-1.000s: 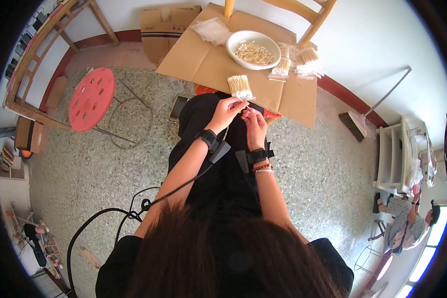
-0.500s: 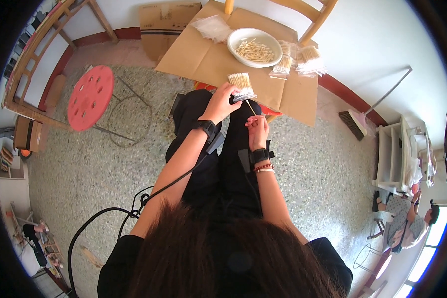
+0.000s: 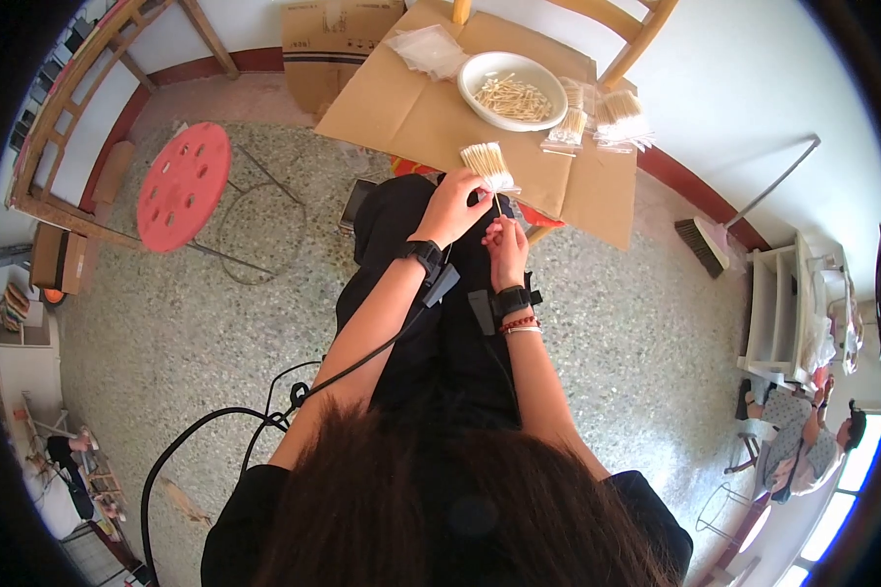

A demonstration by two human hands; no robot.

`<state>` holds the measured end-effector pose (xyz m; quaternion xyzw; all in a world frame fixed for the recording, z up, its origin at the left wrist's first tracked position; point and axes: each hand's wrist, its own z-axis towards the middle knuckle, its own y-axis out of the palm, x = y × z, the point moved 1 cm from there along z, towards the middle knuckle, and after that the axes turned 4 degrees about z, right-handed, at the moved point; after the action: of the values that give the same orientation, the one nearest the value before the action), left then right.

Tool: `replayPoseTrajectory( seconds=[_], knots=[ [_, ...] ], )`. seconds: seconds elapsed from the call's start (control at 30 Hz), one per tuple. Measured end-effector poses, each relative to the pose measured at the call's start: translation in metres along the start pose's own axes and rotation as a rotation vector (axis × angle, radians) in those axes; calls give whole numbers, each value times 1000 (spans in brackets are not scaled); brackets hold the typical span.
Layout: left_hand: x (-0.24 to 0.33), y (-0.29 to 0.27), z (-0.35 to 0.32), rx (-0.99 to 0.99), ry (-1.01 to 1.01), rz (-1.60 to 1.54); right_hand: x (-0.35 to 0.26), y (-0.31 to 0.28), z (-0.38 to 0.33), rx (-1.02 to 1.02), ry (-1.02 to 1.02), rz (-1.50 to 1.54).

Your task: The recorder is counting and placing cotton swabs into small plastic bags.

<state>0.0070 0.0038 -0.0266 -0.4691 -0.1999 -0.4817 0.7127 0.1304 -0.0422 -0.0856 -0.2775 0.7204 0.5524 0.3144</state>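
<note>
Since half a second ago, a single cotton swab has drawn closer to the swab-filled bag, its upper end now at the bag's lower edge; whether it is inside, I cannot tell. Both are on the wearer's side of the white bowl. Left hand pinches the bag; right hand pinches the swab's lower end. Loose swabs lie in the bowl, flat clear bags left of it, filled packs right, cardboard beneath.
</note>
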Motion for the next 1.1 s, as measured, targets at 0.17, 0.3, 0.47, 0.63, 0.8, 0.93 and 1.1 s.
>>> replayPoseTrajectory(
  seconds=[0.17, 0.3, 0.47, 0.63, 0.8, 0.93, 1.1],
  knots=[
    [4, 1, 0, -31, 77, 74, -1, 4, 5, -4, -16, -79],
    [0, 3, 2, 52, 57, 48, -2, 9, 6, -12, -37, -175],
    [-5, 8, 4, 116, 69, 137, -8, 14, 3, 18, -69, -227],
    [-6, 12, 3, 46, -4, 93, -18, 14, 8, 65, -66, -275],
    [-7, 11, 1, 42, 6, 124, -22, 14, 19, 73, -80, -346],
    [-4, 13, 2, 28, 19, 137, -28, 9, 31, 78, -44, -494],
    [-4, 11, 1, 30, -2, 129, -39, 15, 39, 85, 13, -573]
  ],
)
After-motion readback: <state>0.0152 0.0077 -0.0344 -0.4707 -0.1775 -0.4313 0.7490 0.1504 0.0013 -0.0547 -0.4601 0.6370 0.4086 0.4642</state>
